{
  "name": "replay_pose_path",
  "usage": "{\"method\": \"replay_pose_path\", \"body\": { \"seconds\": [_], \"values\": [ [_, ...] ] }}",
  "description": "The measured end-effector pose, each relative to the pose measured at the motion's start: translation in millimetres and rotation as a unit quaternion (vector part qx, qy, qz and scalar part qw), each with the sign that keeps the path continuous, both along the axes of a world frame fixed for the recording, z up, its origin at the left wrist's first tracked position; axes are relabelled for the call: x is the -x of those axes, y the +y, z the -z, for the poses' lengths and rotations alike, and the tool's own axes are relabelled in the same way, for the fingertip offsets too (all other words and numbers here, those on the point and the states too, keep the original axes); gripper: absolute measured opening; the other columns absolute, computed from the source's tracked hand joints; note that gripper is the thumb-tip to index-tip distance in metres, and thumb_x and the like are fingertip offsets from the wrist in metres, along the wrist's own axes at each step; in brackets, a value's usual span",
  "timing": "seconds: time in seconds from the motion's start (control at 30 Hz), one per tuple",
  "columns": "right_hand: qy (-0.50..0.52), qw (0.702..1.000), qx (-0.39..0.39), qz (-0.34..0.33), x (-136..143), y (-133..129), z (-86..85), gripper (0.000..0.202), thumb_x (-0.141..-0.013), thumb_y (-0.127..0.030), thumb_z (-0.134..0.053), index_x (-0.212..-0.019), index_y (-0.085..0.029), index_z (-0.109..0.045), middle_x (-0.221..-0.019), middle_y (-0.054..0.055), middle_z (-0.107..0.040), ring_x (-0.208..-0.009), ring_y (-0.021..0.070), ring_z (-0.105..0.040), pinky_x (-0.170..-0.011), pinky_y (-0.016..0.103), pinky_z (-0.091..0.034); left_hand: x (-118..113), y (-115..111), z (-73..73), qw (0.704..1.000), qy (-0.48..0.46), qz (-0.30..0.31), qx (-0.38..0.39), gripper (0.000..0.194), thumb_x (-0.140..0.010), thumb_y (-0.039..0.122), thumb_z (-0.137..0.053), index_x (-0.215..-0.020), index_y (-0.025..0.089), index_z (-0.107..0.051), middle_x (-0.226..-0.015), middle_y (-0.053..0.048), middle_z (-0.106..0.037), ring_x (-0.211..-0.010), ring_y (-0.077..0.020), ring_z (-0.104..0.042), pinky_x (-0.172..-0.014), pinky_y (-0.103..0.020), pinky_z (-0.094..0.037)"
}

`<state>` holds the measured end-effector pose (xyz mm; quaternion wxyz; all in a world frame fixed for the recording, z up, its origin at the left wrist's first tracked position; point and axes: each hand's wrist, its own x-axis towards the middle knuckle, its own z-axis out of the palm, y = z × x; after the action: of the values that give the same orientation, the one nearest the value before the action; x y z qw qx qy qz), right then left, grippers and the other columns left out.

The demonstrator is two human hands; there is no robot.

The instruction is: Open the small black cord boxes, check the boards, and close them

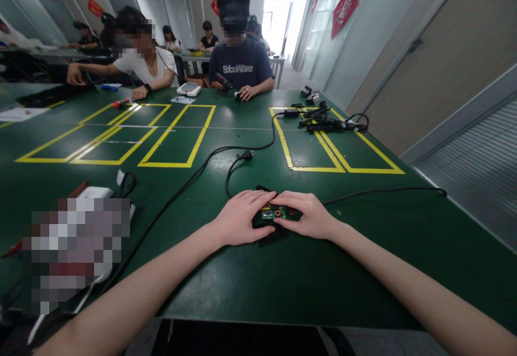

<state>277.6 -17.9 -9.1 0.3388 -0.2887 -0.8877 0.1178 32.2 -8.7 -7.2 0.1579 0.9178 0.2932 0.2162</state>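
Note:
A small green circuit board (268, 214) with copper-coloured coils sits in a black casing (272, 236) on the green table. My left hand (244, 218) curves around the casing's left side, fingers over its far edge and thumb along its near edge. From the right, my right hand (307, 215) grips the same casing, with its fingertips at the board's far side and its thumb at the near side. Both hands partly cover the casing, so its full outline is hidden.
Black cables (194, 175) cross the green table (214, 286), one ending in a plug (247, 155). More black cables (323, 119) lie at the back right among yellow tape outlines. A blurred-out object (76, 243) stands at the left. People sit across the table.

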Motion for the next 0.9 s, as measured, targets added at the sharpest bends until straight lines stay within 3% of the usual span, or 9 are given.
{"method": "replay_pose_path", "body": {
  "seconds": [0.23,0.4,0.53,0.63,0.77,0.9],
  "values": [
    [-0.040,0.999,0.023,-0.001,3,2,-3.1,0.029,-0.093,-0.028,-0.070,-0.122,-0.022,-0.070,-0.121,0.012,-0.071,-0.109,0.0248,-0.072,-0.093,0.038,-0.062,2,3,1.9,1.000,0.017,-0.017,0.004,0.080,-0.090,0.056,-0.073,-0.155,0.019,-0.043,-0.158,-0.016,-0.053,-0.149,-0.0320,-0.049,-0.123,-0.050,-0.043],
    [-0.034,0.999,0.021,-0.014,-6,3,-7.8,0.038,-0.090,-0.029,-0.068,-0.128,-0.020,-0.064,-0.126,0.014,-0.065,-0.108,0.0245,-0.069,-0.091,0.038,-0.060,8,8,-1.8,1.000,0.009,-0.013,0.001,0.082,-0.087,0.061,-0.075,-0.154,0.025,-0.044,-0.154,-0.013,-0.058,-0.141,-0.0305,-0.057,-0.117,-0.046,-0.049],
    [-0.075,0.996,0.042,0.000,-19,6,-14.5,0.021,-0.083,-0.026,-0.069,-0.103,-0.020,-0.066,-0.106,0.009,-0.066,-0.086,0.0197,-0.066,-0.074,0.031,-0.056,12,11,-8.1,1.000,-0.005,-0.027,-0.011,0.073,-0.087,0.061,-0.075,-0.146,0.024,-0.054,-0.139,-0.012,-0.068,-0.126,-0.0288,-0.067,-0.107,-0.042,-0.056],
    [-0.114,0.993,0.038,-0.003,-24,10,-13.6,0.003,-0.088,-0.022,-0.065,-0.087,-0.020,-0.065,-0.090,0.006,-0.067,-0.082,0.0191,-0.066,-0.072,0.029,-0.052,13,13,-10.7,0.999,-0.003,-0.022,-0.024,0.062,-0.085,0.052,-0.078,-0.136,0.020,-0.062,-0.125,-0.011,-0.074,-0.114,-0.0280,-0.071,-0.100,-0.041,-0.058],
    [-0.121,0.992,0.030,0.022,-23,12,-7.5,0.012,-0.097,-0.025,-0.061,-0.088,-0.020,-0.067,-0.081,0.004,-0.068,-0.074,0.0176,-0.065,-0.067,0.028,-0.049,12,14,-11.2,1.000,0.000,-0.005,-0.031,0.045,-0.085,0.045,-0.079,-0.121,0.020,-0.069,-0.117,-0.008,-0.077,-0.106,-0.0264,-0.072,-0.094,-0.038,-0.058],
    [-0.117,0.991,0.027,0.055,-18,11,-4.0,0.013,-0.099,-0.027,-0.062,-0.090,-0.020,-0.068,-0.082,0.005,-0.069,-0.074,0.0181,-0.066,-0.066,0.028,-0.049,11,14,-11.7,0.999,0.000,-0.017,-0.032,0.038,-0.087,0.039,-0.078,-0.118,0.020,-0.070,-0.115,-0.008,-0.078,-0.103,-0.0249,-0.072,-0.090,-0.036,-0.058]
  ]
}}
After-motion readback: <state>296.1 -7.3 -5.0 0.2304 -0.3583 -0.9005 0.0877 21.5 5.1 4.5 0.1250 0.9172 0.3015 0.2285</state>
